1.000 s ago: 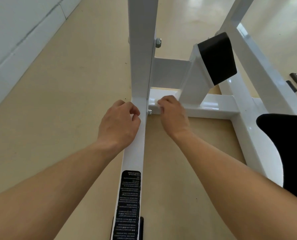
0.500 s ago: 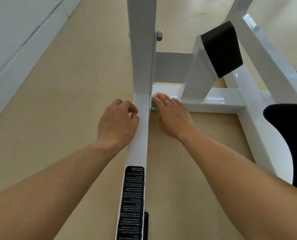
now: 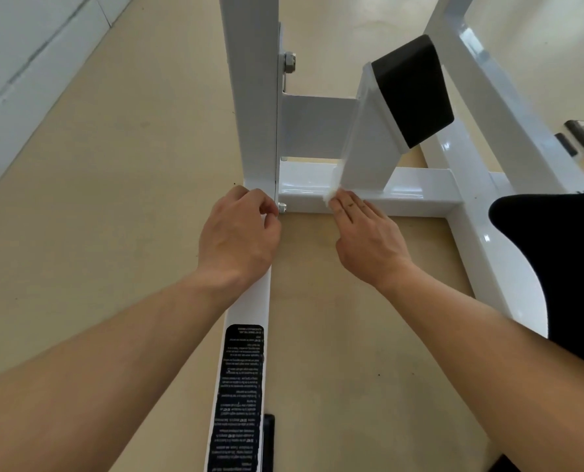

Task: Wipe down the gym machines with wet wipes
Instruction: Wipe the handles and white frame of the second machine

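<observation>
Smooth beige floor, pale white wall along the left

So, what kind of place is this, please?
Probably a gym. There is a white steel machine frame with a black pad, a black printed label on its base bar, and a smooth beige floor.

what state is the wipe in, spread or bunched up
Bunched up: the wet wipe shows as a small white wad at the right hand's straight fingertips on the crossbar.

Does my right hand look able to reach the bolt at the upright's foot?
Probably yes: the right hand presses the wipe on the crossbar near the bolt, bare bar between; the left hand sits close.
</observation>
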{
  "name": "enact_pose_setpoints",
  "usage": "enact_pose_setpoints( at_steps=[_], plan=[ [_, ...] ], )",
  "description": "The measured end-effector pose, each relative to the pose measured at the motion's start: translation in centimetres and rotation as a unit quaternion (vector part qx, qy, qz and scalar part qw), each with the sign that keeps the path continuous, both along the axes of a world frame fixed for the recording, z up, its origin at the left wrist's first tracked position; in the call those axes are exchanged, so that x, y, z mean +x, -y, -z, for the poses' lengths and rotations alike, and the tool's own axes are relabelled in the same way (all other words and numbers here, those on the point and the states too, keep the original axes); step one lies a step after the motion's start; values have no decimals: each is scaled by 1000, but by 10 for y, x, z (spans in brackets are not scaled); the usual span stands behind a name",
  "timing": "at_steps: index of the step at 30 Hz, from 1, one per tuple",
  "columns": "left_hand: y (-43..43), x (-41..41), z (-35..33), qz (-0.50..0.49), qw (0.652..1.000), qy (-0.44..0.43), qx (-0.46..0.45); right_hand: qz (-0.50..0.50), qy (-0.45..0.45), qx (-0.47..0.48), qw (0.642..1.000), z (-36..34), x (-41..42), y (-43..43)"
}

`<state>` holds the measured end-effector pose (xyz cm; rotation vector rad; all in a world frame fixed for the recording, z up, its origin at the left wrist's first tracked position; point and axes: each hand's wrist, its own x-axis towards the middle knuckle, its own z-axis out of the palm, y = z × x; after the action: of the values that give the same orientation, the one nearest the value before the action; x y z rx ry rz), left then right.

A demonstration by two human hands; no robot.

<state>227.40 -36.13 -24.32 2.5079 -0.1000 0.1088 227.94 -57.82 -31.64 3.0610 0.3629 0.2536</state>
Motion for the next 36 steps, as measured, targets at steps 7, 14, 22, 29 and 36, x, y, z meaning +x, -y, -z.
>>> enact_pose_setpoints(
  at_steps=[7, 14, 22, 29, 36],
  plan=[
    [6, 5, 1, -7, 1000, 4, -15, 66, 13, -4, 998, -1, -10, 36],
    [8, 6, 1, -1, 1000, 2, -21, 172, 3, 59, 983, -10, -10, 48],
    [-2, 6, -5, -3, 1000, 2, -11, 223, 43, 100, 969, -22, 7, 21],
    [-14, 2, -10, -13, 999, -36, 7, 101, 10, 108, 989, -32, 13, 11],
    [-40, -4, -20, -13, 997, -59, 49, 26, -27, 61, 997, -34, 33, -44]
  ],
)
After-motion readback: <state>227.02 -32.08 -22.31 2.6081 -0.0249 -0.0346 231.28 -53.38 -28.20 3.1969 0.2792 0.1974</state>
